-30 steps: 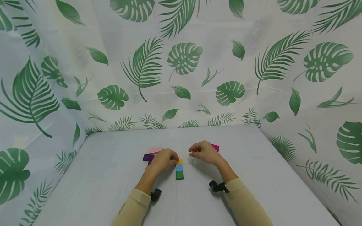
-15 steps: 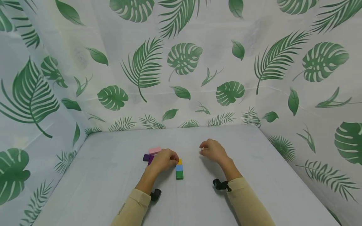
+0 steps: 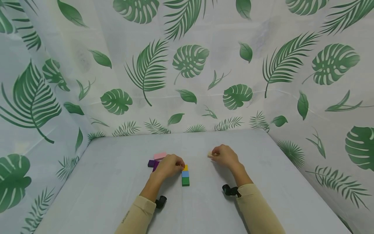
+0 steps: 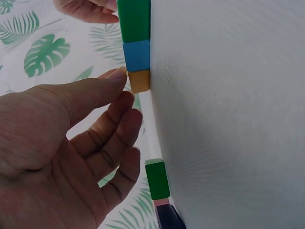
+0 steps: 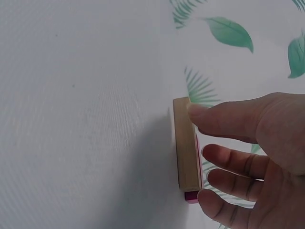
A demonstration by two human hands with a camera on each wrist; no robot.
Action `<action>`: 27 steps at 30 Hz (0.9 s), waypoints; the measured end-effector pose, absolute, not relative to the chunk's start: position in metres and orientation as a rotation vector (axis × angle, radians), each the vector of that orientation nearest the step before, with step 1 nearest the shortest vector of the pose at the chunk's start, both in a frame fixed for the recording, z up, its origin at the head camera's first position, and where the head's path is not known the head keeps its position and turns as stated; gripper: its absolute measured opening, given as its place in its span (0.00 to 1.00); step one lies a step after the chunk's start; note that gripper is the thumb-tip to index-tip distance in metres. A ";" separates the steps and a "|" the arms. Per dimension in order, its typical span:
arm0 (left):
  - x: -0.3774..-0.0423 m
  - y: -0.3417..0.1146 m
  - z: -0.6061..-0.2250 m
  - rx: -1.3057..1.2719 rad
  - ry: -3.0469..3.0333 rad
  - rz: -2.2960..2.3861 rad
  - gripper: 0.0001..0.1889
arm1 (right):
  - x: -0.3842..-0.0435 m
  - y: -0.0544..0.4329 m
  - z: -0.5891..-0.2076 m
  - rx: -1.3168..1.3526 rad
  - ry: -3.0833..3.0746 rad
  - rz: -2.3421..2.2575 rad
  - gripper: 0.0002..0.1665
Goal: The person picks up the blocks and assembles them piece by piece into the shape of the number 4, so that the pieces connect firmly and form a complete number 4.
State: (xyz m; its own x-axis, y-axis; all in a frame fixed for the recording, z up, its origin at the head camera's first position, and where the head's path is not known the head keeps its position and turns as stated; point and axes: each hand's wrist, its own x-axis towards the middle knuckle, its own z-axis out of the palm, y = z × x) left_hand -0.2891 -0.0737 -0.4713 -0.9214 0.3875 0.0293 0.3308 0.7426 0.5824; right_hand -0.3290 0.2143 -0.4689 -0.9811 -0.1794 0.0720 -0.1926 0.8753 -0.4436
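In the head view my left hand [image 3: 168,166] pinches the yellow block [image 3: 186,167] at the far end of a short row. Blue [image 3: 185,174] and green [image 3: 185,181] blocks follow it toward me. The left wrist view shows the thumb at the yellow block [image 4: 139,81]; the index finger is mostly hidden. To the right, my right hand [image 3: 226,156] pinches a plain wooden block [image 3: 209,154]. Up close, the thumb is on one end of that wooden block [image 5: 186,148], its other fingers loosely curled. A magenta block [image 5: 191,196] shows partly behind it.
Left of my left hand lie a pink block [image 3: 160,156], a dark purple block [image 3: 151,163] and a purple one [image 3: 156,165]. Another green block [image 4: 157,179] shows in the left wrist view. A leaf-patterned curtain [image 3: 216,65] surrounds the white table [image 3: 117,188].
My right hand has moved right, and the wooden block now shows at its fingertips. The magenta block has gone out of sight in the head view. My left hand stays at the yellow block.
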 end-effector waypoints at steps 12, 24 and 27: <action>-0.291 -0.073 -0.475 0.591 2.851 0.921 0.03 | -0.331 0.221 -0.474 0.255 -3.015 0.721 0.15; -0.291 -0.074 -0.474 0.624 2.871 0.922 0.04 | -0.331 0.217 -0.473 0.287 -3.014 0.756 0.08; -0.291 -0.074 -0.474 0.612 2.868 0.926 0.03 | -0.330 0.215 -0.473 0.324 -2.991 0.744 0.07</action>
State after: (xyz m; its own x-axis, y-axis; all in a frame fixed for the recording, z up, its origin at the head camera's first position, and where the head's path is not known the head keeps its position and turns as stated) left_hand -0.2909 -0.0744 -0.4741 -0.9187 0.3905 0.0583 0.3508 0.7397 0.5742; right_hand -0.3298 0.2146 -0.4726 -0.9772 -0.1914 0.0915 -0.2119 0.8629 -0.4588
